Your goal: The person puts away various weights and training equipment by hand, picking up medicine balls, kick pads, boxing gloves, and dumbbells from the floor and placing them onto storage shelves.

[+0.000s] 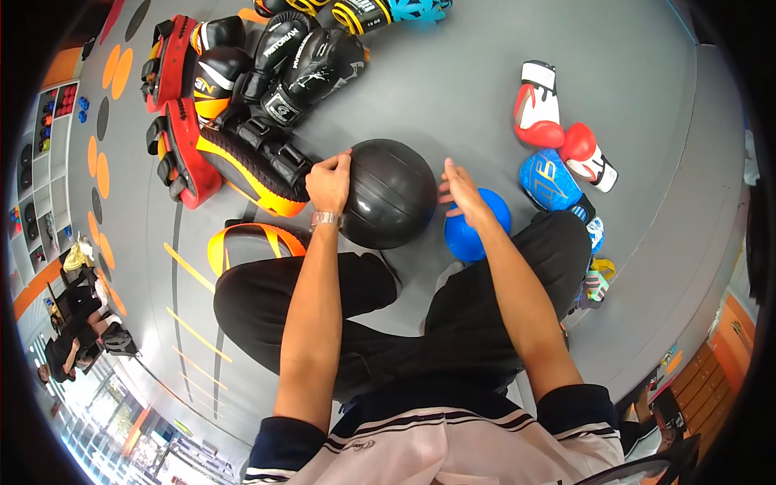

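A: State the position of the main item.
B: The black ball [392, 194] is on the grey floor [461, 97], centrally placed, beyond the person's bent legs and between the two hands. Shallow grooves cross its surface.

A: State the condition of the left hand.
B: The left hand [327, 186], with a metal-banded watch [326, 218] at its wrist, is partly closed. Its fingers are bent and bear against the left side of the black ball. A full grip cannot be confirmed from this angle.

A: And the right hand?
B: The right hand [465, 194] is open and holds nothing. Its fingers are extended and slightly parted, just clear of the right side of the black ball. In this view its wrist overlaps the smaller blue ball [464, 241]; whether they touch cannot be told.

A: Locate the adjacent equipment on the right.
B: The blue ball sits to the right and nearer than the black ball, with a narrow gap between them. Farther right lie a blue glove [543, 179] and a pair of red and white gloves [537, 113].

A: And on the left?
B: A dark pad with orange edging [250, 162] lies beside the left hand. Two red pads [191, 153] are farther left. Black gloves [283, 44] are grouped at the far left.
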